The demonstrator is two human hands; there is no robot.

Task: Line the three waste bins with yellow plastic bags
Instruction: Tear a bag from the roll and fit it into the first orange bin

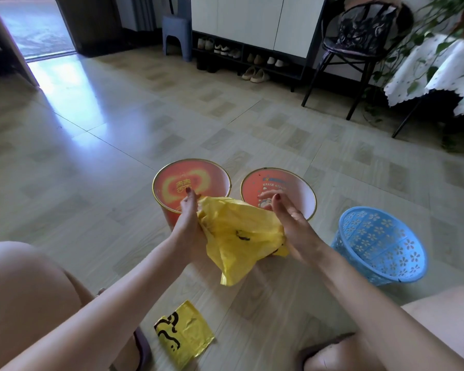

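Waste bins three, orange pair [172, 180] [302, 195], blue basket [381, 245], two yellow bags [239, 226] [184, 334], left hand [189, 212] pinching one, right hand [289, 218] spread

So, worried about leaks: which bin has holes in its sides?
The blue basket, rightmost: flower-shaped cutouts pierce its wall, while both orange bins have solid walls.

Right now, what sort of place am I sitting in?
Probably a home's entrance hall: a low black shoe shelf with pairs of shoes beneath white cabinet doors, an open doorway onto daylight, and a black round-backed chair.
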